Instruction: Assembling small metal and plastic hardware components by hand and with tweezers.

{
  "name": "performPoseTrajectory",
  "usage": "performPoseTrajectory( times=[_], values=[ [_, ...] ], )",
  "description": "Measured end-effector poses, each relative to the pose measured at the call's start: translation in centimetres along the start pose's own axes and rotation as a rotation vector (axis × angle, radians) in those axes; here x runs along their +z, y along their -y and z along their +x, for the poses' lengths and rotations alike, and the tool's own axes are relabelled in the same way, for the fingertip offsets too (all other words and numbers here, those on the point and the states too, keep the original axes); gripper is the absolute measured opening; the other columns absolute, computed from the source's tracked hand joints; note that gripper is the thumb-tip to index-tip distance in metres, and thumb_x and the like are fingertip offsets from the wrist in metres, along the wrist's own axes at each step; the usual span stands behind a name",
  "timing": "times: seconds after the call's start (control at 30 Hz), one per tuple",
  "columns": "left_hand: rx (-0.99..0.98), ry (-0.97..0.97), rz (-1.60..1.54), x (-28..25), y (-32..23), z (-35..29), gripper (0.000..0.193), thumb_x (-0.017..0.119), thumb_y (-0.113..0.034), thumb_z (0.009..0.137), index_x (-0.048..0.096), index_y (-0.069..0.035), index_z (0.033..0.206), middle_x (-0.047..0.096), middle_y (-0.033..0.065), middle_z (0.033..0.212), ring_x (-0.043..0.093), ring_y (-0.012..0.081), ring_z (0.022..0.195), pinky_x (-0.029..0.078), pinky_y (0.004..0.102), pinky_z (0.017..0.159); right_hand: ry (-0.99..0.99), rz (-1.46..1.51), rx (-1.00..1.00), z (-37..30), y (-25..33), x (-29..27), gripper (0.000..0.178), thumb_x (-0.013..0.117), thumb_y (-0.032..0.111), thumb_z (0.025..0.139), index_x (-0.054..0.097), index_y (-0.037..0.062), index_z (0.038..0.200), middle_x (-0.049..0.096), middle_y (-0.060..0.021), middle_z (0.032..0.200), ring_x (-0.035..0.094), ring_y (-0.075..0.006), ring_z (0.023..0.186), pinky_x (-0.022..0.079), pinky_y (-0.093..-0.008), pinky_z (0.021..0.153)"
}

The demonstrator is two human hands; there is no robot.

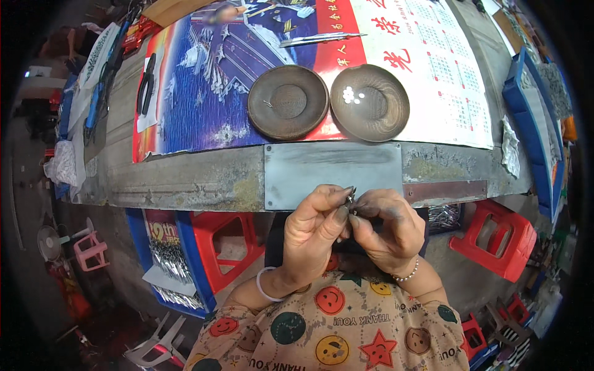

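My left hand [318, 222] and my right hand [391, 229] meet in front of the table's near edge, thumbs and fingertips pinched together. Between them is a small dark metal piece [351, 199], mostly covered by the fingers; its exact kind does not show. Beyond the hands stand two round brown wooden dishes. The left dish [260, 83] has a few thin, small metal bits [268, 104] in it. In the right dish [387, 127] lie several small white round pieces [349, 94]. A grey metal plate [334, 164] is fixed to the table edge just beyond my fingers.
Slim pointed metal tools [323, 39] rest on a calendar poster [445, 80] under the dishes. Black-handled pliers [146, 86] lie at the left. Blue trays [537, 133] stand at the right. Below the table are a blue crate [207, 290] of metal parts and red stools [495, 238].
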State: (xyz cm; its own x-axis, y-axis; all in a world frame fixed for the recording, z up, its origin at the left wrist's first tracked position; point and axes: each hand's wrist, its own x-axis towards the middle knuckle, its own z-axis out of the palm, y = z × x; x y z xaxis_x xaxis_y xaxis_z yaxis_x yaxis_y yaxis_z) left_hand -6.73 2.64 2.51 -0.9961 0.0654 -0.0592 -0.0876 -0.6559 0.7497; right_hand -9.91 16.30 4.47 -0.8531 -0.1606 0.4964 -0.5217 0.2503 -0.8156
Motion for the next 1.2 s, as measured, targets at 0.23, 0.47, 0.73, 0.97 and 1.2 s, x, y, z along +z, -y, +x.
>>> performPoseTrajectory(
  times=[0.23, 0.47, 0.73, 0.97, 1.2],
  values=[
    [0.009, 0.126, 0.061, -0.1, 0.2, -0.6, 0.029, 0.047, 0.005, 0.094, 0.052, 0.001, 0.122, 0.047, 0.0052, 0.105, 0.048, 0.0086, 0.086, 0.043, 0.0212, 0.076, -0.022, -0.071, -0.009, -0.4, 0.1, 0.0, 0.025, 0.072, -0.005, 0.071, 0.056, -0.0018, 0.091, 0.063, -0.014, 0.08, 0.064, -0.023, 0.066, 0.051, -0.028, 0.056],
    [0.038, 0.254, 0.098, 0.0, -0.2, -0.9, 0.028, 0.049, 0.006, 0.092, 0.054, -0.002, 0.118, 0.046, 0.0071, 0.105, 0.047, 0.0095, 0.089, 0.042, 0.021, 0.079, -0.063, 0.151, -0.009, -1.8, 0.6, -0.3, 0.025, 0.068, -0.01, 0.075, 0.053, -0.0041, 0.094, 0.063, -0.0184, 0.085, 0.064, -0.029, 0.075, 0.053, -0.0377, 0.065],
    [0.138, 0.325, 0.301, 0.9, -1.3, -0.7, 0.029, 0.056, 0.009, 0.087, 0.056, -0.003, 0.114, 0.051, 0.0089, 0.097, 0.05, 0.0163, 0.09, 0.042, 0.0239, 0.077, -0.114, 0.355, -0.037, -2.7, 0.6, -0.4, 0.024, 0.065, -0.008, 0.079, 0.05, -0.0041, 0.098, 0.061, -0.0202, 0.089, 0.063, -0.0289, 0.076, 0.052, -0.037, 0.067],
    [0.206, 0.278, 0.307, 0.9, -0.9, -1.2, 0.028, 0.056, 0.008, 0.087, 0.056, -0.002, 0.113, 0.052, 0.0101, 0.099, 0.05, 0.0169, 0.09, 0.043, 0.024, 0.075, -0.088, 0.612, 0.206, -1.4, 0.9, -0.9, 0.014, 0.07, -0.005, 0.074, 0.058, -0.0051, 0.081, 0.066, -0.0189, 0.08, 0.063, -0.0261, 0.069, 0.052, -0.0361, 0.067],
    [0.132, 0.178, 0.354, 0.8, -0.5, -1.6, 0.027, 0.053, 0.008, 0.089, 0.057, 0.0, 0.114, 0.05, 0.0105, 0.102, 0.05, 0.0112, 0.086, 0.044, 0.0203, 0.069, -0.089, 0.308, 0.149, -2.1, 0.6, -0.4, 0.015, 0.069, -0.001, 0.078, 0.057, -0.0047, 0.086, 0.065, -0.0174, 0.082, 0.063, -0.0254, 0.072, 0.052, -0.033, 0.065]
  ],
)
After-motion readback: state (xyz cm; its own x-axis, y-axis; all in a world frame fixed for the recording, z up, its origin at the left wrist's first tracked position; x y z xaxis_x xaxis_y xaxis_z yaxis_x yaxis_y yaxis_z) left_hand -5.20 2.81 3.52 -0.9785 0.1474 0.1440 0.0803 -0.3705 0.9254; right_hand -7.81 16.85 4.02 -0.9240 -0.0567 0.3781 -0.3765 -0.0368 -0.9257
